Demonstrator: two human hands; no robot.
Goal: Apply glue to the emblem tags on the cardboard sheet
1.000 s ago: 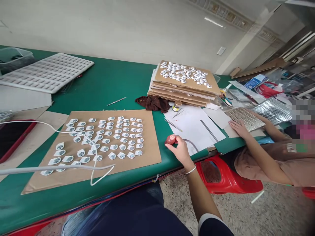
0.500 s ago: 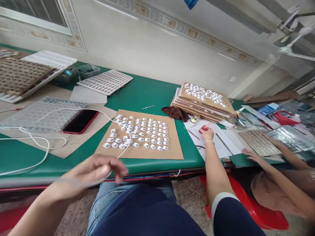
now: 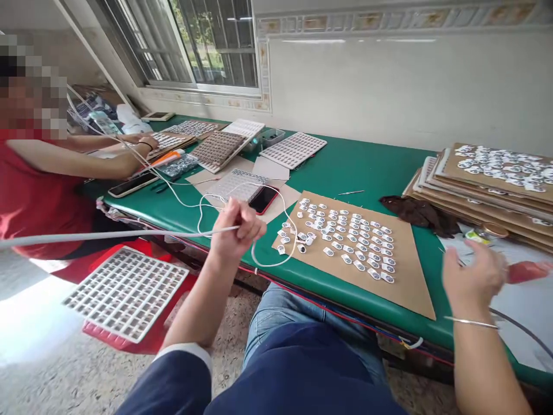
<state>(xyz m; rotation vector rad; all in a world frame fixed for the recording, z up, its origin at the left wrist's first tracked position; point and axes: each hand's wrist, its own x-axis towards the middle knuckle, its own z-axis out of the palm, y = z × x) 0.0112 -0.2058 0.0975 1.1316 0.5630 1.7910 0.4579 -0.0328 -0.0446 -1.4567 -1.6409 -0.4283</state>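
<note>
My left hand is closed round the white cable, in front of the phone. The cable runs off to the left edge and also loops over the green table. My right hand, blurred, is at the right beside a red object; whether its fingers grip that object is unclear. Between my hands lies a brown cardboard sheet with many small white tags in rough rows. A few tags at its left edge are jumbled together. A red-edged phone lies behind my left hand.
Cardboard sheets with tags are stacked at the right, by a dark brown cloth. White trays stand at the back. A person in red works at the left, near a white grid on a red stool.
The view has swung left, bringing the window and the person in red into sight. My left hand has risen and closed round the cable. My right hand has drawn back from the red object.
</note>
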